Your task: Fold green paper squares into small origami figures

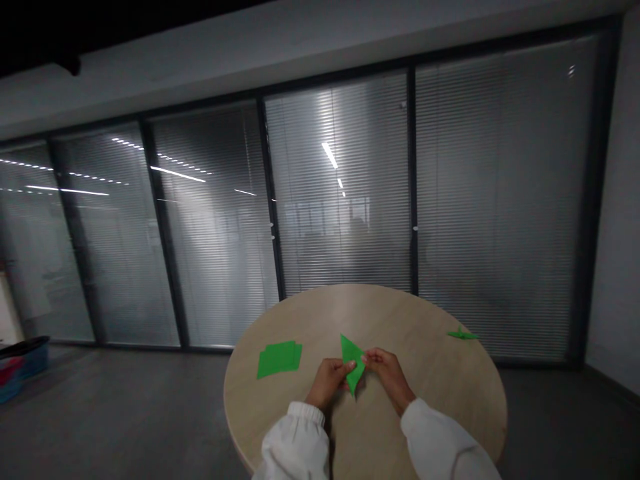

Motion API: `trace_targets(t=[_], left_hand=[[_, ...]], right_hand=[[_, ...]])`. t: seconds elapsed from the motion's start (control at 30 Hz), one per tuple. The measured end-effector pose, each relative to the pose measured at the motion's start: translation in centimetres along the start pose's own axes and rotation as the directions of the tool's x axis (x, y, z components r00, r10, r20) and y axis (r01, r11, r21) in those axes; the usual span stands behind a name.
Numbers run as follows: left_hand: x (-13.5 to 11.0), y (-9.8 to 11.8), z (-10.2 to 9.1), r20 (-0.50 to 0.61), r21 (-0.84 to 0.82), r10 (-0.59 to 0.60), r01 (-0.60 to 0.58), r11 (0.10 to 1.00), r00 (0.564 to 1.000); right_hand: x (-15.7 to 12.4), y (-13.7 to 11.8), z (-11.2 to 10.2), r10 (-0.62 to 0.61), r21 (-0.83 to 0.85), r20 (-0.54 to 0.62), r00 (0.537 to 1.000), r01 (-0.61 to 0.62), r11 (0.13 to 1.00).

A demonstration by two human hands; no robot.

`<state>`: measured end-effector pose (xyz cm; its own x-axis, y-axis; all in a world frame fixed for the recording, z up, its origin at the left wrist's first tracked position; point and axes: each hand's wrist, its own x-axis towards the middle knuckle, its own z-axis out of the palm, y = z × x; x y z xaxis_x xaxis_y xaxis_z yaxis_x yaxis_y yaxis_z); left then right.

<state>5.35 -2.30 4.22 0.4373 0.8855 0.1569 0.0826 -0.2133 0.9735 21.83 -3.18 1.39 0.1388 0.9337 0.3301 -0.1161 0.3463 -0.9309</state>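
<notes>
A folded piece of green paper [352, 357], roughly a triangle with pointed top and bottom ends, is held between my two hands above the round table. My left hand [330, 380] grips it from the left, its thumb lying on the front of the paper. At the right corner, the fingertips of my right hand [385, 367] pinch the edge. The fingers behind the paper are partly hidden. To the left lies a small stack of flat green paper sheets [279, 358], apart from my hands.
The round wooden table [400, 313] stands before a glass partition [345, 173] with blinds. Near its right edge lies a folded green paper shape [463, 334] with thin points. Dark blue containers [35, 360] are on the floor at far left.
</notes>
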Motion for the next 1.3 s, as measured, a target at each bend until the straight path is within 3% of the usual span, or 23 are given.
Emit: trace_targets(t=[0.17, 0.37, 0.6, 0.77, 0.97, 1.17, 1.3], left_hand=[[-0.1, 0.0, -0.1, 0.019, 0.002, 0.050, -0.050, 0.999, 0.999], [-0.2, -0.2, 0.1, 0.101, -0.061, -0.064, 0.070, 0.996, 0.993], [-0.2, -0.4, 0.1, 0.099, -0.125, -0.089, 0.101, 0.987, 0.991], [-0.2, -0.8, 0.2, 0.108, -0.143, -0.132, 0.147, 0.979, 0.985], [0.1, -1.4, 0.3, 0.058, -0.151, -0.134, 0.141, 0.978, 0.989], [0.3, -1.8, 0.3, 0.090, -0.131, -0.097, 0.108, 0.986, 0.991], [0.1, -1.5, 0.4, 0.086, -0.089, -0.056, 0.064, 0.994, 0.995]], right_hand=[[0.0, 0.0, 0.1, 0.004, -0.024, -0.013, 1.000, -0.004, 1.000], [0.3, 0.1, -0.3, -0.016, -0.067, -0.088, 0.996, 0.010, 0.998], [0.2, -0.1, -0.3, -0.022, -0.021, -0.091, 0.996, 0.021, 1.000], [0.1, -0.5, -0.3, -0.030, -0.005, -0.156, 0.987, 0.030, 1.000], [0.1, -0.5, -0.4, -0.016, -0.001, -0.161, 0.987, 0.016, 1.000], [0.4, 0.1, -0.9, -0.038, -0.011, -0.227, 0.973, 0.037, 0.999], [0.3, -0.2, -0.9, -0.041, -0.013, -0.205, 0.978, 0.040, 0.999]])
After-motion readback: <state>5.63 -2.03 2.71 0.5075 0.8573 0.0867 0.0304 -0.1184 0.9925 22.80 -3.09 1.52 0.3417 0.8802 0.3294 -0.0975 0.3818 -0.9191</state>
